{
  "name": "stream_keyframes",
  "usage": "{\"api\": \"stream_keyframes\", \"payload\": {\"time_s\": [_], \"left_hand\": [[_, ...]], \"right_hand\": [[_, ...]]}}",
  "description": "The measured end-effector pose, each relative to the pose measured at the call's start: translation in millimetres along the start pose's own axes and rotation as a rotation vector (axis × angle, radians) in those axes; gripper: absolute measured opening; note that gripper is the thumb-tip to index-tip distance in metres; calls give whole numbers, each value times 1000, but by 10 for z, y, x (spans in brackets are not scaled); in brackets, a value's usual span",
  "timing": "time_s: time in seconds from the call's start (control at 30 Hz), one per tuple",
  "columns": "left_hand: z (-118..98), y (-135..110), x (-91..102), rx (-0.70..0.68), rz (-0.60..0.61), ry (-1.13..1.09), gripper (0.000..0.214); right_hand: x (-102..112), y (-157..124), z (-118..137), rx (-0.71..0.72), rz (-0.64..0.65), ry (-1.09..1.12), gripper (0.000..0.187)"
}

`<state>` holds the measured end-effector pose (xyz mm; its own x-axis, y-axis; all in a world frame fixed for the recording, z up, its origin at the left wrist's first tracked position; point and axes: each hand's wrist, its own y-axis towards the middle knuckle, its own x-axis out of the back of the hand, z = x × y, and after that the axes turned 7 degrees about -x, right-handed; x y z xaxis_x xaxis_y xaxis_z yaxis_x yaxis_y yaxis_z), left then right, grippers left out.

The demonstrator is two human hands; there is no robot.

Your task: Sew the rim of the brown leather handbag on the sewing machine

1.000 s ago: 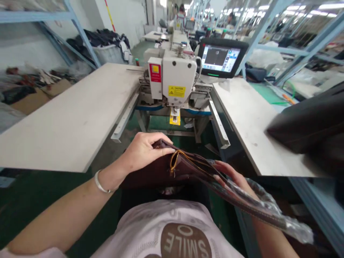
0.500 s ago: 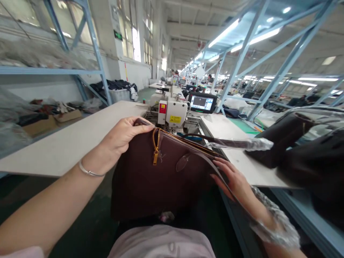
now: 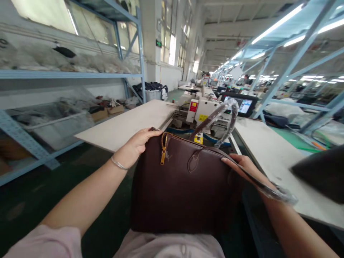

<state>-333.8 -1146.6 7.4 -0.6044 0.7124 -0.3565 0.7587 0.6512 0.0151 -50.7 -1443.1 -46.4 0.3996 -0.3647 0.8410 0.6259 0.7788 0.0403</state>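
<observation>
A dark brown leather handbag (image 3: 182, 193) stands upright on my lap, its flat side facing me. A gold zipper pull (image 3: 162, 156) hangs at its top left corner. My left hand (image 3: 137, 145) grips that top left corner beside the zipper. My right hand (image 3: 243, 168) holds the bag's top right edge, with a plastic-wrapped strap (image 3: 274, 193) running over my wrist. Another plastic-wrapped handle (image 3: 228, 120) arches up behind the bag.
A white sewing machine (image 3: 201, 111) with a touchscreen (image 3: 243, 105) stands ahead between two pale worktables (image 3: 129, 125) (image 3: 271, 157). A dark bag (image 3: 321, 172) lies on the right table. Blue shelving (image 3: 53, 75) with wrapped goods lines the left wall. Other people work far down the aisle.
The bag has been raised from lying tilted to standing upright on my lap. My view has swung left and up. Both hands keep hold of the bag's top corners.
</observation>
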Motion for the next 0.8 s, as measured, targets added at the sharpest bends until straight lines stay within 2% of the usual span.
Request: {"api": "stream_keyframes", "payload": {"time_s": [0.1,0.2,0.3,0.37,0.47,0.57,0.6,0.67,0.73,0.8], "left_hand": [[11,-24,108,45,-21,-23,33],[17,-63,158,45,-26,-4,35],[-7,-124,132,13,-23,21,40],[-77,-173,47,-31,-14,50,44],[-273,-221,-180,-116,19,113,45],[-514,-211,-478,-179,43,153,41],[-594,-206,-591,-192,53,157,40],[-757,-227,-845,-217,105,173,36],[-934,-320,-1137,-243,238,219,31],[-1128,-476,-1435,-265,429,302,27]], "right_hand": [[-106,79,-4,-42,16,22,59],[-164,101,-5,-26,-24,33,58],[-153,80,38,-3,-67,-29,57],[-117,44,139,23,-128,-143,57],[-97,-55,439,161,-266,-290,57],[-198,-155,833,241,-385,-140,51],[-250,-165,950,221,-466,-37,50],[-338,-128,1120,109,-709,182,54],[-345,-36,1186,-58,-888,413,63],[-238,53,1163,-136,-878,471,76]]}}
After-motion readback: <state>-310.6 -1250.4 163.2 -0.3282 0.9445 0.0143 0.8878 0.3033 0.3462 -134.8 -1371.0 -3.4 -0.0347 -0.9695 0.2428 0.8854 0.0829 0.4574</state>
